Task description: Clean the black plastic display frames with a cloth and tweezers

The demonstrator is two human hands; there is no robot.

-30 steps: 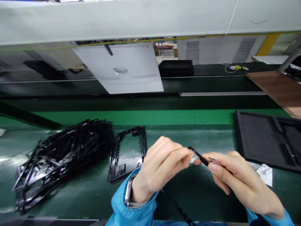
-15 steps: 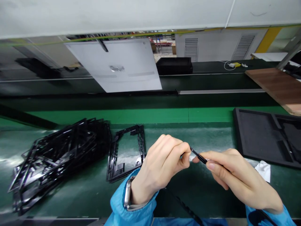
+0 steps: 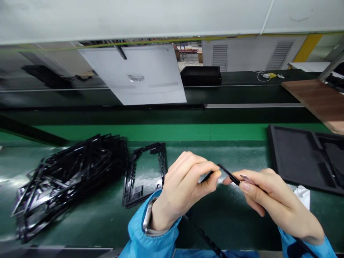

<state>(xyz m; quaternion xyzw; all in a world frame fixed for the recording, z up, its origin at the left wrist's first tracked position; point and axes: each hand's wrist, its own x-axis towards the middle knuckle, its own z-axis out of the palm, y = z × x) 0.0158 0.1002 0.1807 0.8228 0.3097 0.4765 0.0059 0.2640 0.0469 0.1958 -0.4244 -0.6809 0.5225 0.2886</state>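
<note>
Both hands hold a thin black plastic frame [image 3: 229, 174] in front of me, seen nearly edge-on. My left hand [image 3: 188, 181] pinches it near a corner, thumb against curled fingers. My right hand [image 3: 276, 204] grips the nearby edge between thumb and fingers. A small flat metallic piece [image 3: 247, 179] sticks out between the right thumb and forefinger; its kind is unclear. One side of the frame hangs below the left wrist toward my lap. On the bench to the left lie a few stacked black frames [image 3: 161, 161], beside a large tangled pile of black frames [image 3: 72, 175].
A black foam tray [image 3: 292, 154] with recesses lies at the right, with a crumpled white tissue [image 3: 303, 196] beside it. A white panel [image 3: 150, 79] hangs ahead over the far bench, near a black box [image 3: 201, 76]. A brown board [image 3: 317, 98] juts in at the upper right.
My left fingertips have shifted slightly along the black frame, and its corner now shows. The metallic piece in my right hand has tilted up and shows more. The view has shifted slightly.
</note>
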